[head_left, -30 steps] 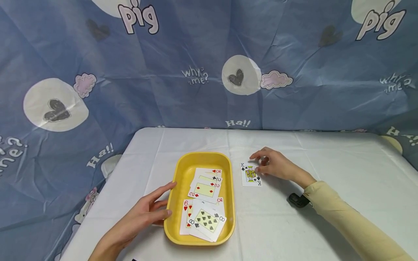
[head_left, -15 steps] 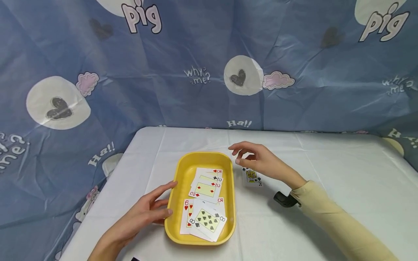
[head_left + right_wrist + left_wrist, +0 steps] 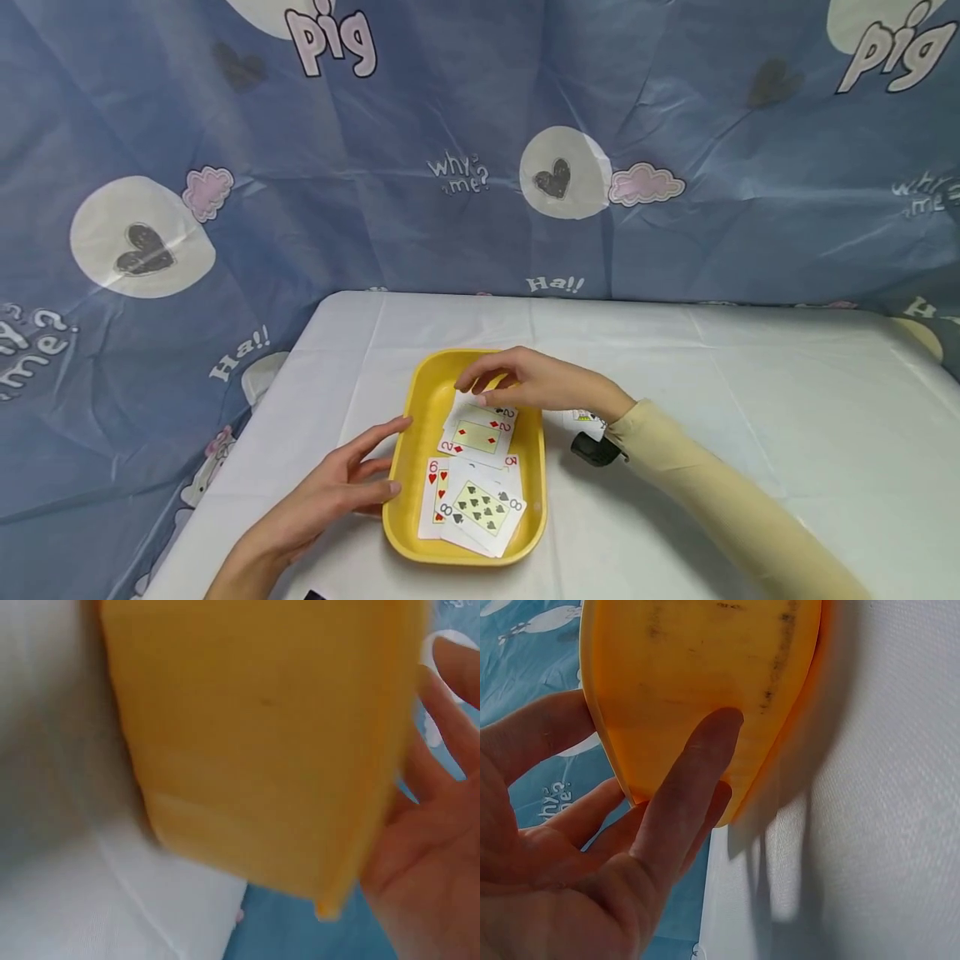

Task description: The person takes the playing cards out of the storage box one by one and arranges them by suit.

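Note:
A yellow tray (image 3: 415,400) holds several playing cards in two overlapping groups. The two of diamonds (image 3: 477,437) lies uppermost in the far group, the eight of spades (image 3: 483,508) in the near one. Along the tray's left side, my left hand (image 3: 341,477) touches the wall with fingers spread; the left wrist view shows those fingertips against the yellow side (image 3: 682,667). My right hand (image 3: 536,379) hovers over the tray's far right part, fingers loosely bent, nothing visible between them. It covers part of the far cards. The king of spades (image 3: 587,423), mostly hidden by the right wrist, lies on the table.
A white cloth (image 3: 712,367) covers the table. Behind it hangs a blue printed curtain (image 3: 480,242). A small black device (image 3: 595,449) is strapped under my right wrist, beside the king.
My right hand has left the king of spades, which stays on the table, and swung left over the tray's far cards. The left hand keeps its place at the tray.

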Motion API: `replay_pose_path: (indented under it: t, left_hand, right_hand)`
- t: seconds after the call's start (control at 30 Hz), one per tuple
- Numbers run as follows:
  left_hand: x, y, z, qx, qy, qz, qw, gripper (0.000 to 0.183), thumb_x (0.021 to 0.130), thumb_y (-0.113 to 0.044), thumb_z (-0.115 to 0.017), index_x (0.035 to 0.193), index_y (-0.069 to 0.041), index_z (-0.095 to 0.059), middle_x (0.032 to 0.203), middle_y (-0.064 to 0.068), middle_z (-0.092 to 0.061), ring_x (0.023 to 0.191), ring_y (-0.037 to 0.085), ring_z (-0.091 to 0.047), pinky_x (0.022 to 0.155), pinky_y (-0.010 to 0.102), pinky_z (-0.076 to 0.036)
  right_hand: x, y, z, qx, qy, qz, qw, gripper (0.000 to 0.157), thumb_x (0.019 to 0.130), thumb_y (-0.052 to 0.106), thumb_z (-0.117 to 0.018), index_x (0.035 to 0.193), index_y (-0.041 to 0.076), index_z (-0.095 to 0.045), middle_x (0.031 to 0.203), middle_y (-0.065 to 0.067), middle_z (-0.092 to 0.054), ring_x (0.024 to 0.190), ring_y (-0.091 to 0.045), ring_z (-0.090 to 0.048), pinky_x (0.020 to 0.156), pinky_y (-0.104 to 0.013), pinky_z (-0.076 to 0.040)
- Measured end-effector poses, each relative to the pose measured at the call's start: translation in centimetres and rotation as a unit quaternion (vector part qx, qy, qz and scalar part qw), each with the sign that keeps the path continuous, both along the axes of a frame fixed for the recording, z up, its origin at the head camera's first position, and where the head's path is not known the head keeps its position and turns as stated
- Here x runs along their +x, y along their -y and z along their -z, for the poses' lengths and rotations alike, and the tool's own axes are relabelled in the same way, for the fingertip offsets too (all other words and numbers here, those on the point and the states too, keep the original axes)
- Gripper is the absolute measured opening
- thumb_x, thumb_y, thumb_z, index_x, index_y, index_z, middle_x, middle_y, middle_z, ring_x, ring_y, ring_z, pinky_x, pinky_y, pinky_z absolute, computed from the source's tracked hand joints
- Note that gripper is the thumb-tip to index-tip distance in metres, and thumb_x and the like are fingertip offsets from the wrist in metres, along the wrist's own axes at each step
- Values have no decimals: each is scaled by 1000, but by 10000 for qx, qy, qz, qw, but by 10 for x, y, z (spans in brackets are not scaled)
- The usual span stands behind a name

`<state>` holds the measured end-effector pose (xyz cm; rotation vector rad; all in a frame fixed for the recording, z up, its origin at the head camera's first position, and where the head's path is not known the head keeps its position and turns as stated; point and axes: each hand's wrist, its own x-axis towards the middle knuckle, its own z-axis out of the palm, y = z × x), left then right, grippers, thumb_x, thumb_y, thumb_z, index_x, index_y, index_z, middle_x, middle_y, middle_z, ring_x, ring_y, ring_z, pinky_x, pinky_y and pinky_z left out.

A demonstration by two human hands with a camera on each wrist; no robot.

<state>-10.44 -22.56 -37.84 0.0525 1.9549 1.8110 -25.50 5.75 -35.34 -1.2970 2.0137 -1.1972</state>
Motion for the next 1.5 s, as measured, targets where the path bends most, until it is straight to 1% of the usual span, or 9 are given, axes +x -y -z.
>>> replay_pose_path:
  t: [0.23, 0.37, 0.5, 0.67, 0.83, 1.03, 1.27, 1.4, 1.5]
  left_hand:
    - [0, 0, 1, 96, -30, 102, 9999, 72, 93, -14, -67, 154, -19, -31, 145, 22, -46, 120, 32, -57, 84, 44, -55]
    - [0, -1, 1, 191, -34, 142, 9997, 72, 93, -13, -68, 155, -18, -30, 148, 22, -41, 122, 33, -55, 85, 44, -54]
    - [-1, -2, 0, 223, -15, 151, 9996, 73, 93, -12, -68, 155, -17, -30, 151, 22, -37, 124, 33, -53, 86, 44, -54]
    - [-1, -2, -1, 154, -10, 125, 9998, 73, 93, -13, -68, 155, -17, -30, 151, 23, -37, 125, 33, -53, 86, 44, -54]
    - [-2, -1, -2, 86, -41, 92, 9999, 73, 92, -13, -68, 155, -17, -31, 150, 23, -37, 123, 33, -54, 85, 44, -54]
    - [0, -1, -1, 28, -11, 43, 10000, 72, 92, -13, -68, 154, -17, -31, 150, 22, -38, 124, 32, -54, 86, 44, -54]
    - [1, 0, -1, 28, 16, 29, 10000, 72, 92, -13, -68, 155, -17, -31, 150, 22, -38, 124, 32, -53, 86, 43, -54]
    - [2, 1, -2, 42, 5, 28, 10000, 72, 92, -13, -68, 155, -17, -31, 150, 22, -38, 124, 32, -53, 86, 44, -54]
    - [2, 1, -2, 45, -3, 31, 10000, 72, 92, -13, -68, 154, -17, -31, 150, 22, -38, 124, 32, -53, 86, 43, -54]
  right_hand:
    - [-14, 24, 9, 630, -87, -687, 9956, 32, 94, 7, -67, 126, 7, -65, 125, -8, -63, 115, -27, -56, 93, -34, -48]
    - [-19, 31, 13, 912, 2, -900, 9918, 30, 90, 4, -70, 120, 9, -69, 120, -5, -65, 112, -28, -57, 95, -37, -47]
    - [-22, 35, 15, 1378, 8, -943, 9860, 38, 85, 5, -76, 121, 16, -69, 118, -1, -66, 110, -25, -56, 96, -37, -46]
    - [-22, 40, 18, 1919, -553, -1010, 9746, 50, 81, 8, -81, 126, 21, -66, 122, 7, -58, 106, -19, -51, 91, -28, -44]
    - [-22, 45, 19, 2178, -1035, -884, 9664, 52, 80, 10, -82, 128, 23, -65, 126, 9, -48, 104, -15, -48, 88, -23, -42]
    - [-21, 50, 23, 2112, -1337, -907, 9640, 44, 82, 12, -81, 123, 23, -67, 121, 5, -50, 100, -16, -50, 86, -23, -42]
    - [-18, 53, 26, 1826, -1494, -898, 9676, 42, 82, 11, -81, 119, 23, -65, 114, 0, -52, 98, -17, -49, 85, -23, -41]
    - [-16, 55, 26, 1530, -1770, -801, 9689, 43, 80, 10, -82, 116, 23, -63, 113, 2, -54, 101, -14, -48, 89, -23, -39]
    - [-14, 54, 26, 1338, -1853, -626, 9715, 41, 81, 4, -80, 114, 22, -62, 109, 3, -54, 94, -13, -50, 83, -23, -42]
